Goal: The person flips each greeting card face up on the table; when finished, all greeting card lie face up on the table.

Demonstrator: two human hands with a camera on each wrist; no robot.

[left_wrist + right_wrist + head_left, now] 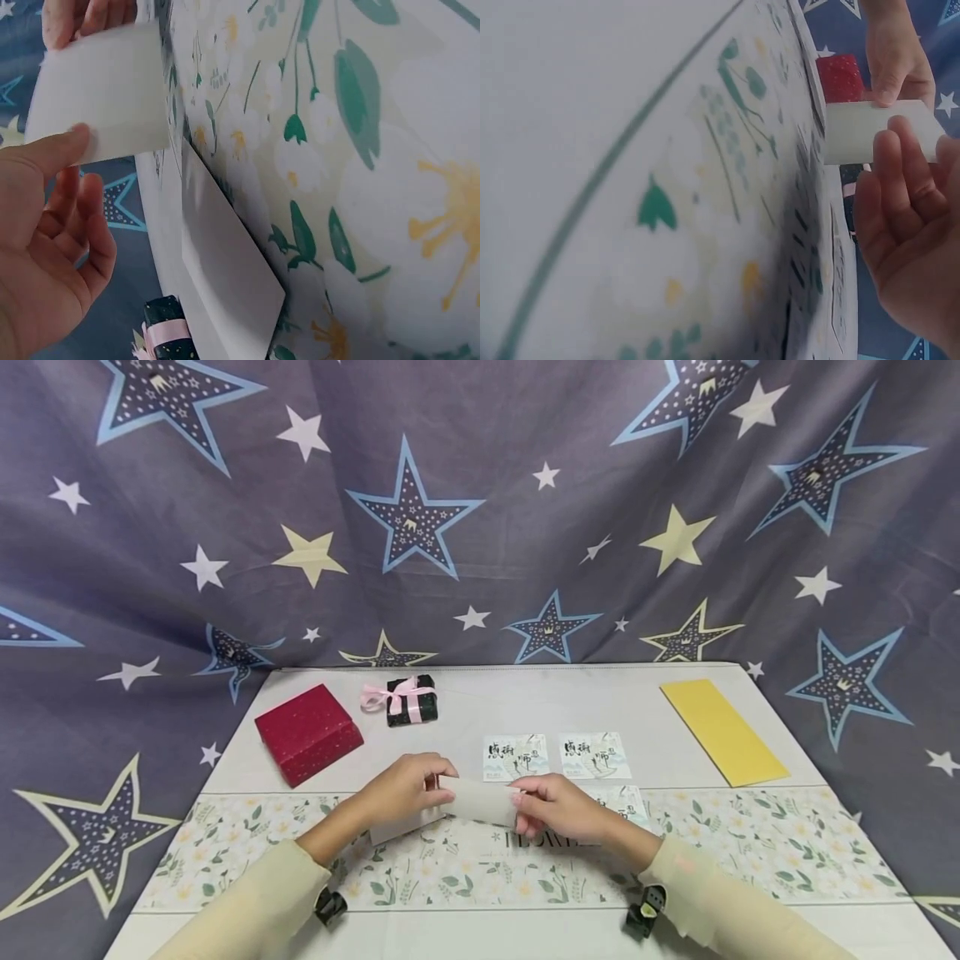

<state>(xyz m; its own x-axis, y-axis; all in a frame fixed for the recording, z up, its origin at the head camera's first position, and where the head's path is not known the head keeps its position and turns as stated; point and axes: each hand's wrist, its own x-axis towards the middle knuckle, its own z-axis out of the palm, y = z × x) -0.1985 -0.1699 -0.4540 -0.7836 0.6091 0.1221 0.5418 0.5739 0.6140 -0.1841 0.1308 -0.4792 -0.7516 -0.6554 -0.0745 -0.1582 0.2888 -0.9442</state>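
Observation:
A blank white card (483,802) is held up between the two hands, over the flowered band of the table cover. My left hand (408,787) pinches its left end, the thumb (71,146) lying on the near face. At the opposite end, my right hand (555,807) grips the edge; in the right wrist view its fingers (900,180) lie along the card (870,127). A second white piece, flat and angular like a card or envelope (225,262), lies on the table below the left hand. Its far part is hidden in the head view.
Printed cards with black characters lie beyond the right hand: one at left (515,757), one at right (596,756), another partly covered (626,802). A red box (307,733), a black gift with pink ribbon (412,700) and a yellow flat packet (723,732) stand farther back.

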